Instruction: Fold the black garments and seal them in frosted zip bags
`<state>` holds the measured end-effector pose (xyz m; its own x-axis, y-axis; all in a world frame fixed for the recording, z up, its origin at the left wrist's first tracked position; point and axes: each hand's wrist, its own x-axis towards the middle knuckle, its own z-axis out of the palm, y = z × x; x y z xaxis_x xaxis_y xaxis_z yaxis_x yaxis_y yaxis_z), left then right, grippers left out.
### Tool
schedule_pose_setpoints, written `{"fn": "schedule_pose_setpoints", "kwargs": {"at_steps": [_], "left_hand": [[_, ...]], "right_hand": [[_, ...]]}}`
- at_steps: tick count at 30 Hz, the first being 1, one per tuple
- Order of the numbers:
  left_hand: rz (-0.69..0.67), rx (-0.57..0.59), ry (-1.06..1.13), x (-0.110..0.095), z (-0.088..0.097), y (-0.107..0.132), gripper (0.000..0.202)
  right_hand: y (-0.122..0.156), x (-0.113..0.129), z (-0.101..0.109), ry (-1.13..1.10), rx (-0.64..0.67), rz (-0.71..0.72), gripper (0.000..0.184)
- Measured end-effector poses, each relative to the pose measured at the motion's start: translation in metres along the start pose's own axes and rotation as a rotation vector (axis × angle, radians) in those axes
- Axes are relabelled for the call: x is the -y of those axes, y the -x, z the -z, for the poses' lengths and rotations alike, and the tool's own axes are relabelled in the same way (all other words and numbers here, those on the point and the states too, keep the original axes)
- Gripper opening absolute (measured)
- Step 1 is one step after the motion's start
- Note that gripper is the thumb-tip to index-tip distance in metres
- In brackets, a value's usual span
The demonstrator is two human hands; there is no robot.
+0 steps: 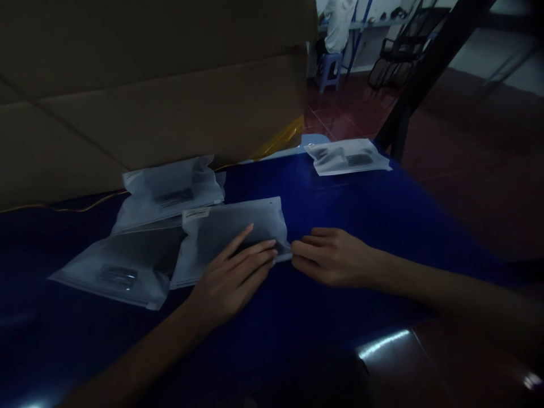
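Note:
A frosted plastic zip bag (pixel 233 221) with something dark inside lies on the blue tabletop (pixel 331 209). My left hand (pixel 238 275) rests on the bag's near right part, its fingers stretched out. At the bag's right corner, my right hand (pixel 321 256) pinches the edge between closed fingers. To the left, another frosted bag (pixel 123 266) with a dark printed patch lies partly beneath the one I touch. Behind it, one more bag (pixel 170 190) sits with others stacked under it.
A separate frosted bag (pixel 348 157) lies at the table's far right. Large cardboard boxes (pixel 170 113) stand along the back, with a yellow cord (pixel 85 208) at their foot. Beyond are a seated person (pixel 338 25) on a blue stool (pixel 330 71) and a black chair (pixel 403 48).

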<state>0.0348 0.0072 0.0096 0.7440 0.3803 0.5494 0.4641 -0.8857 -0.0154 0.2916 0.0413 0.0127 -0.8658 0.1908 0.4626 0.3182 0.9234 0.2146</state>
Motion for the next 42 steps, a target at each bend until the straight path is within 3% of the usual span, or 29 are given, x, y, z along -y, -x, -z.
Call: {"fn": "schedule_pose_setpoints", "kwargs": {"at_steps": [8,14,18,22,28,32,38,42], "left_hand": [[0.061,-0.038,-0.098,0.008,0.003,0.003,0.018],[0.101,-0.011,-0.156,0.015,0.004,0.010,0.016],[0.110,0.024,-0.225,0.024,0.002,0.015,0.015],[0.154,0.078,-0.249,0.025,0.006,0.012,0.008],[0.192,0.072,-0.270,0.019,0.010,0.003,0.011],[0.192,0.064,-0.315,0.022,0.005,0.007,0.002],[0.149,-0.056,-0.268,0.019,0.005,0.007,0.015],[0.143,-0.108,-0.229,0.013,0.012,0.003,0.012]], "right_hand": [[0.009,-0.017,0.002,0.101,0.274,-0.148,0.015],[0.011,-0.034,0.007,0.087,0.539,-0.452,0.015],[0.015,-0.045,0.010,0.146,0.571,-0.631,0.020],[0.016,-0.045,0.010,0.167,0.566,-0.642,0.023],[0.015,-0.037,0.012,0.236,0.491,-0.572,0.020],[0.013,-0.031,0.015,0.267,0.388,-0.488,0.021],[0.007,-0.016,0.005,0.119,-0.094,-0.028,0.018],[0.002,-0.002,-0.001,0.008,-0.210,0.110,0.022]]}}
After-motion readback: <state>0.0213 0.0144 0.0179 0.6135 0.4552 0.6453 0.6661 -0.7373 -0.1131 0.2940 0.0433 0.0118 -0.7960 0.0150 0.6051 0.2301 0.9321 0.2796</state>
